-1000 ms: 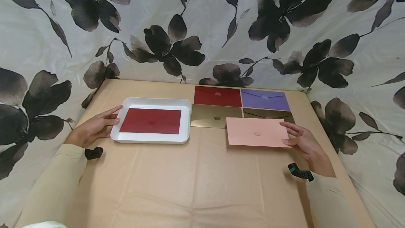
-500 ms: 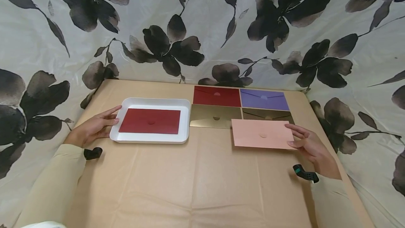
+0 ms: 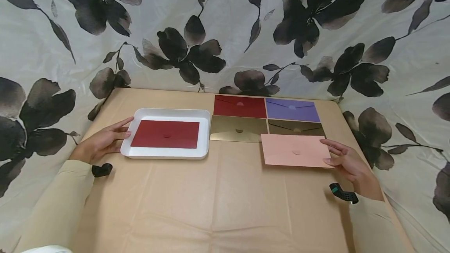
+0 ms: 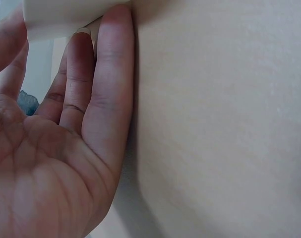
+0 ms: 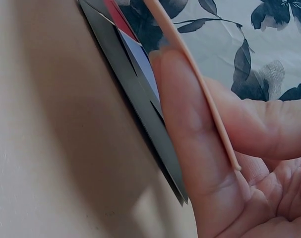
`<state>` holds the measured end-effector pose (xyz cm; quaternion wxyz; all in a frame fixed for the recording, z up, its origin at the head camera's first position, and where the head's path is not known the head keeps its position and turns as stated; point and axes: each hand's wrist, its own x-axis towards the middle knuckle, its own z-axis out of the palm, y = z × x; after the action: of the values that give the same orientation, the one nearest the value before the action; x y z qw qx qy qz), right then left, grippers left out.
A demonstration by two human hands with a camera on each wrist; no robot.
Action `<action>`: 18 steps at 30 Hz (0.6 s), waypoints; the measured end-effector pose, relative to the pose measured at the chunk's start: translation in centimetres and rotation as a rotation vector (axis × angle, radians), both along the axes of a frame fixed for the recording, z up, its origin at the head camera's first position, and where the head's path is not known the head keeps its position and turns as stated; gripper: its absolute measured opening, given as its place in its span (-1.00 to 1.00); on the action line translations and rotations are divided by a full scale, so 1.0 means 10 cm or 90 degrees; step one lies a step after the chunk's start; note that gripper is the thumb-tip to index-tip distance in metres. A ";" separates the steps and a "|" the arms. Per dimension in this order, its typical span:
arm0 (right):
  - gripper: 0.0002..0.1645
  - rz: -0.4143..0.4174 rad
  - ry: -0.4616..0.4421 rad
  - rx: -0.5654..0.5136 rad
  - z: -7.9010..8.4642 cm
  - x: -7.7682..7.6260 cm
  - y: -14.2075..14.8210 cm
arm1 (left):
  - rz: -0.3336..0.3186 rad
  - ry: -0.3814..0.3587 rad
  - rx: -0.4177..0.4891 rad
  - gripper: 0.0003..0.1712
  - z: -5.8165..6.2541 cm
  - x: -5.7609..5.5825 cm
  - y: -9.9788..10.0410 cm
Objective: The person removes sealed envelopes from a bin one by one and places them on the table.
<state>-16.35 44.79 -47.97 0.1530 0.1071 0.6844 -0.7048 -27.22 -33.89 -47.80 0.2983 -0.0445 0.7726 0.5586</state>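
Observation:
My right hand (image 3: pixel 351 165) pinches the right edge of a pink envelope (image 3: pixel 297 151) with a round seal. It is held raised, casting a shadow on the table, and overlaps the front edge of a dark bronze envelope (image 3: pixel 297 127). In the right wrist view, the pink envelope (image 5: pixel 217 119) appears edge-on between thumb and finger. On the left, my left hand (image 3: pixel 103 139) touches the left side of a white tray (image 3: pixel 165 153) with mostly straight fingers. A dark red envelope (image 3: pixel 165 134) lies flat inside the tray. The left wrist view shows fingers (image 4: pixel 115 74) against the tray wall (image 4: pixel 71 17).
Right of the tray, a gold envelope (image 3: pixel 239 130) lies beside the bronze one. Behind them lie another red envelope (image 3: pixel 239 106) and a purple one (image 3: pixel 291 110). A tan cover (image 3: pixel 211 206) spreads over the table, with floral cloth (image 3: pixel 246 30) behind.
My right hand has moved the pink envelope slightly right and toward me, uncovering more of the bronze envelope. The left hand stays at the tray, and the view has shifted slightly.

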 end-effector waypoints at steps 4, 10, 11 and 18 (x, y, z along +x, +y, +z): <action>-0.12 0.000 0.006 -0.021 -0.01 0.03 0.03 | 0.004 -0.001 -0.003 -0.08 0.00 0.01 0.00; -0.14 0.006 0.009 -0.028 -0.03 0.06 0.09 | -0.003 0.001 -0.007 -0.09 -0.02 0.00 0.00; -0.15 0.007 0.009 -0.027 -0.04 0.07 0.10 | -0.005 0.002 -0.010 -0.09 -0.02 0.00 0.00; -0.16 -0.006 0.004 -0.028 -0.08 0.09 0.15 | -0.009 -0.001 -0.026 -0.11 -0.01 -0.02 -0.01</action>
<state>-15.47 46.32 -48.73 0.1495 0.1046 0.6687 -0.7208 -27.37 -33.99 -47.91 0.3020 -0.0455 0.7842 0.5402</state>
